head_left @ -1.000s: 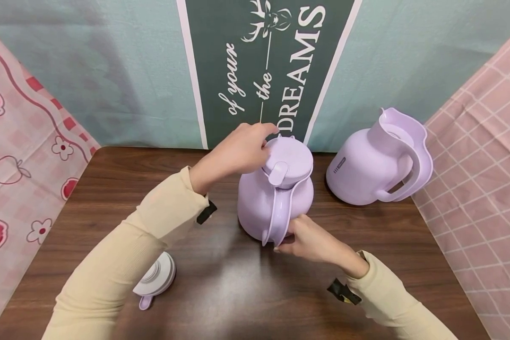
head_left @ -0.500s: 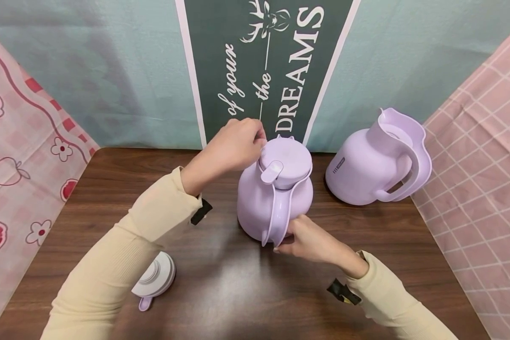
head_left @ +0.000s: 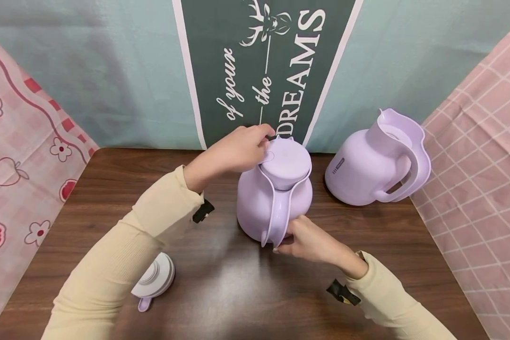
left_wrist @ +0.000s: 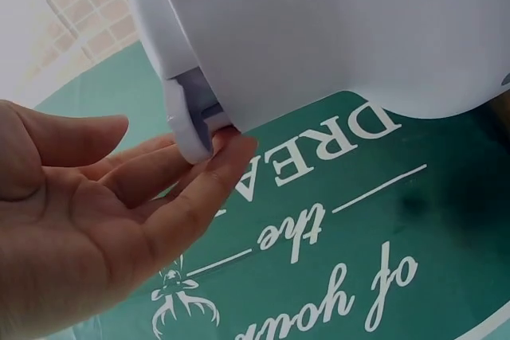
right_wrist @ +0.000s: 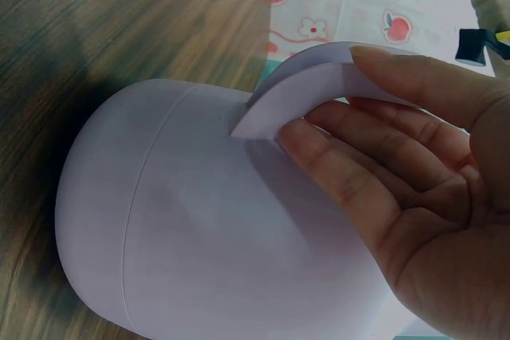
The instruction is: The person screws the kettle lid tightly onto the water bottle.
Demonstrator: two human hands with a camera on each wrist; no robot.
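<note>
A lilac thermos jug (head_left: pixel 255 205) stands upright on the wooden table, its handle (head_left: pixel 279 219) facing me. The round lid (head_left: pixel 289 163) sits in its mouth, with the lid's tab (head_left: pixel 268 156) pointing left. My left hand (head_left: pixel 235 150) is at the lid's left edge; in the left wrist view its extended fingertips touch the tab (left_wrist: pixel 185 121), while the thumb stays apart. Lower down, my right hand (head_left: pixel 312 241) grips the handle, fingers through the loop and thumb on its outer side, as the right wrist view shows.
A second lilac jug (head_left: pixel 357 165), its mouth without a lid, stands at the back right. On the left, partly behind my sleeve, a white and lilac lid (head_left: pixel 158 278) lies upside down on the table (head_left: pixel 237 297). A printed cloth (head_left: pixel 144 85) hangs behind the table.
The lid has turned clockwise, its tab swinging from the handle side round to the left. My left hand drew back slightly, then returned to the lid. The right hand keeps its grip.
</note>
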